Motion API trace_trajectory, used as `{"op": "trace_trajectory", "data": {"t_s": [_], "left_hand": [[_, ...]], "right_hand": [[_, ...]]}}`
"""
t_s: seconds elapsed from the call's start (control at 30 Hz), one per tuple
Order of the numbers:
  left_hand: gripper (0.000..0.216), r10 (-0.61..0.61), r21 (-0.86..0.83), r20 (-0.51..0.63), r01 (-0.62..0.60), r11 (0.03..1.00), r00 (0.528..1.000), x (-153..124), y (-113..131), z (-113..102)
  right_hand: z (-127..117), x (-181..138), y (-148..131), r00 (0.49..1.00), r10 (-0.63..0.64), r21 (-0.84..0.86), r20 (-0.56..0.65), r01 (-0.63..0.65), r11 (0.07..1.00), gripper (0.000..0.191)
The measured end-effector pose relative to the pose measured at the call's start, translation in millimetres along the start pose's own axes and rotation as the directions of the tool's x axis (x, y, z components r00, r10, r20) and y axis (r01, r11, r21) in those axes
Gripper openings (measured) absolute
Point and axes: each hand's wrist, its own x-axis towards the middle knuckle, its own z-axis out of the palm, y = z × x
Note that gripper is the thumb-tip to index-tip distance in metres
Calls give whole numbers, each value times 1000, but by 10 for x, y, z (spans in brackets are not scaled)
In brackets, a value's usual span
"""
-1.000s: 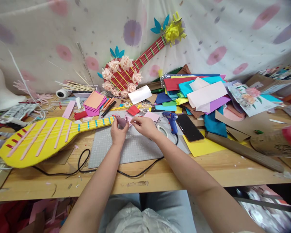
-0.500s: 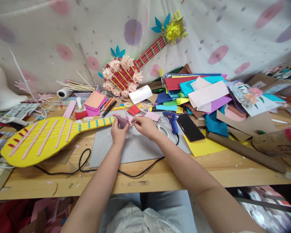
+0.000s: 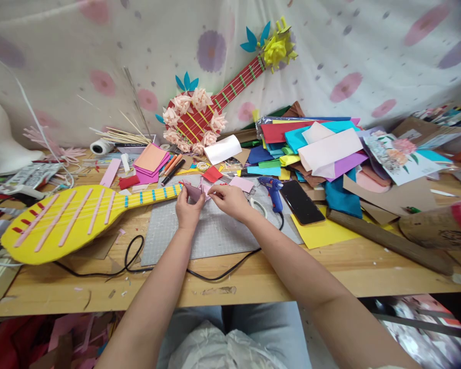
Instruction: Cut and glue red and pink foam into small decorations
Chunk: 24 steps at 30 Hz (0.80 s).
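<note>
My left hand (image 3: 189,207) is closed on a folded piece of pink paper (image 3: 193,191) at the neck end of a yellow paper guitar (image 3: 67,220). Close on its right, my right hand (image 3: 227,200) has its fingertips pinched at the paper's right edge; what exactly they grip is too small to make out. Both hands are over a grey cutting mat (image 3: 215,238). A blue glue gun (image 3: 272,193) lies right of my right hand, with white-handled scissors (image 3: 258,206) partly hidden between them. Beyond the hands lie a red paper piece (image 3: 212,174) and a light pink one (image 3: 242,184).
A black phone (image 3: 302,201) rests on yellow paper (image 3: 326,236). A black cord (image 3: 218,278) loops along the table's front. A red flower-trimmed guitar (image 3: 195,123) leans on the back curtain. Stacked coloured sheets (image 3: 330,148) and a brown tube (image 3: 388,241) fill the right side.
</note>
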Motion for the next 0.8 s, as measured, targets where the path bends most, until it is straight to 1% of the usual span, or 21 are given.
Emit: {"op": "trace_trajectory", "data": {"t_s": [0.2, 0.33, 0.67, 0.8], "left_hand": [[59, -25, -21, -8, 25, 999, 1000, 5, -1, 4], [60, -18, -35, -9, 18, 999, 1000, 8, -13, 7], [59, -28, -40, -5, 27, 999, 1000, 15, 3, 2], [60, -25, -10, -13, 25, 1000, 1000, 15, 12, -2]], "right_hand": [[-4, 15, 9, 1000, 7, -11, -23, -8, 1000, 20], [14, 35, 23, 1000, -12, -6, -27, 12, 1000, 20], [15, 43, 41, 1000, -31, -39, -3, 31, 999, 21], [18, 32, 37, 1000, -24, -41, -3, 24, 999, 21]]}}
